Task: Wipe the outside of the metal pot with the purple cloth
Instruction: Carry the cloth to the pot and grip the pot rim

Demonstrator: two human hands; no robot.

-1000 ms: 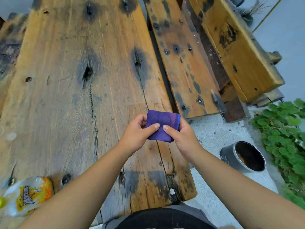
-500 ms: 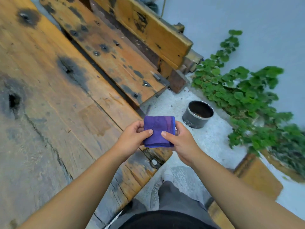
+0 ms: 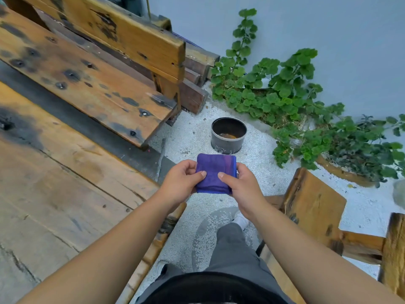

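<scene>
Both hands, the left hand (image 3: 182,181) and the right hand (image 3: 243,185), are pinching the folded purple cloth (image 3: 215,172); the metal pot (image 3: 228,135) is standing upright on the gravel (image 3: 274,167) straight ahead, slightly nearer the right hand.

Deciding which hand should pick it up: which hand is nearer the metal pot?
Right, slightly. The right hand sits almost straight below the metal pot; the left hand is further to its left. Both hold the purple cloth.

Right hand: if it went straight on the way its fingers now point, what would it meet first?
The right hand points left across the purple cloth, so past the cloth in its grip it would likely meet the left hand. The metal pot lies off that line.
</scene>
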